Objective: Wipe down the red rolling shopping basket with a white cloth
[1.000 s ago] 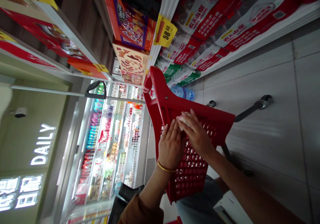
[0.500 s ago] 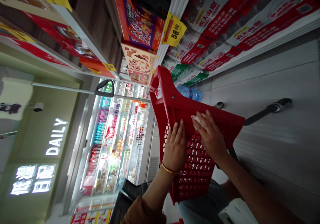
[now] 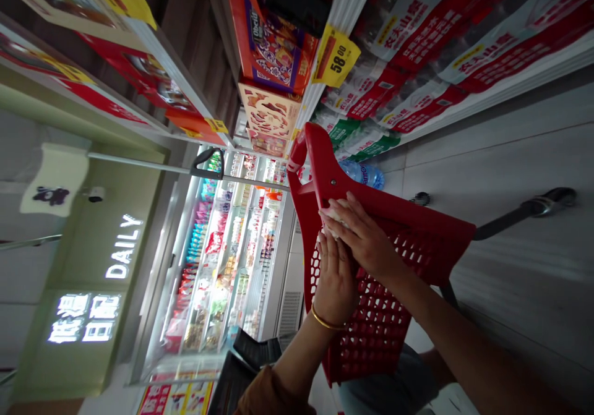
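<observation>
The view is turned sideways. A red plastic shopping cart (image 3: 408,211) with a perforated wall fills the middle. My right hand (image 3: 359,235) lies over a small white cloth (image 3: 341,212), pressing it against the solid band near the cart's rim. Only a little of the cloth shows under the fingers. My left hand (image 3: 336,279), with a gold bangle at the wrist, rests flat on the perforated wall, fingers stretched. Its fingertips meet the right hand and the cloth's edge; its thumb is hidden.
Shrink-wrapped water bottles (image 3: 408,44) and snack boxes (image 3: 278,50) line the shelf beside the cart. A lit refrigerated display (image 3: 223,248) stands behind. Dark baskets (image 3: 234,381) are at the bottom. The cart's wheel (image 3: 561,198) is over the tiled floor (image 3: 520,155).
My right hand has slid the cloth along the cart toward the handle, closing up against my left hand. The left hand stays on the wall. The whole view has shifted slightly.
</observation>
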### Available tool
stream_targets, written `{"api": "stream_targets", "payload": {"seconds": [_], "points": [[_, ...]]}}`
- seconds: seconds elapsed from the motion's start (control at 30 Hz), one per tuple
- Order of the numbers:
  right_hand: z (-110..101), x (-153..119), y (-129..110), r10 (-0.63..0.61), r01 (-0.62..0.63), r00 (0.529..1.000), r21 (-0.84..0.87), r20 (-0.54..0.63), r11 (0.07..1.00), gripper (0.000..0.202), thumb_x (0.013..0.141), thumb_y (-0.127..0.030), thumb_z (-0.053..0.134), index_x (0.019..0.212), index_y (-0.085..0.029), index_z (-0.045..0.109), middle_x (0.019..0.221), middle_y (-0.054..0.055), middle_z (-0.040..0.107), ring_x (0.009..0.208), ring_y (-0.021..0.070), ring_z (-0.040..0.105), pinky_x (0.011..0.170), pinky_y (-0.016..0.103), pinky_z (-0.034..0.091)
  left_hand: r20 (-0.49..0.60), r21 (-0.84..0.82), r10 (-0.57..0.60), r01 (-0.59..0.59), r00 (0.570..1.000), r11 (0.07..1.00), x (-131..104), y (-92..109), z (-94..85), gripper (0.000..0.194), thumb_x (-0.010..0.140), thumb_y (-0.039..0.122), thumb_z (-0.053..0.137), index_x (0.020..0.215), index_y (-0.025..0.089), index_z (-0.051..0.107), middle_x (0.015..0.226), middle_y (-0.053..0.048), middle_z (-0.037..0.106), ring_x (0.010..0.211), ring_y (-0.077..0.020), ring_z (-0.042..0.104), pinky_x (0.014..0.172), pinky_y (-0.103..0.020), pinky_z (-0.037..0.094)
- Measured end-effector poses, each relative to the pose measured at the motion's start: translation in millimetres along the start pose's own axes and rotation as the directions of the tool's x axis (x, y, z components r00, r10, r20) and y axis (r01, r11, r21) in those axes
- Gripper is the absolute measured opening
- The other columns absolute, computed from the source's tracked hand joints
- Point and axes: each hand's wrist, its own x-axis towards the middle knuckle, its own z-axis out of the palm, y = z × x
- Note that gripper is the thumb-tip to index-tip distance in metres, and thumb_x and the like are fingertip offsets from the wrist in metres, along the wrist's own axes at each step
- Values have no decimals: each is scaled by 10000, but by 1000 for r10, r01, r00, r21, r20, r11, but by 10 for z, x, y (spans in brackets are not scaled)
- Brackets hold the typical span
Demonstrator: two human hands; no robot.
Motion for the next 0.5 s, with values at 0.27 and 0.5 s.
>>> {"api": "stream_targets", "payload": {"seconds": [0.27, 0.5], "points": [[20, -85, -33, 9, -8, 1000, -91, 5, 996, 549, 987, -160, 392, 1502, -256, 226, 1510, -7, 402, 1478, 216, 132, 1226, 457, 257, 2, -77, -29, 29, 1000, 997, 14, 70, -39, 890, 788, 8, 398, 1489, 69, -147, 1581, -154, -151, 1453, -324, -103, 1176, -556, 244], [16, -318, 74, 57, -58, 998, -123, -10, 991, 581, 979, -146, 409, 1505, -274, 198, 1496, 17, 426, 1472, 233, 164, 1207, 477, 283, -9, -174, -14, 13, 1000, 985, -22, 48, -31, 837, 837, 45, 392, 1502, 85, -115, 1588, -161, -116, 1456, -321, -99, 1182, -575, 205]]}}
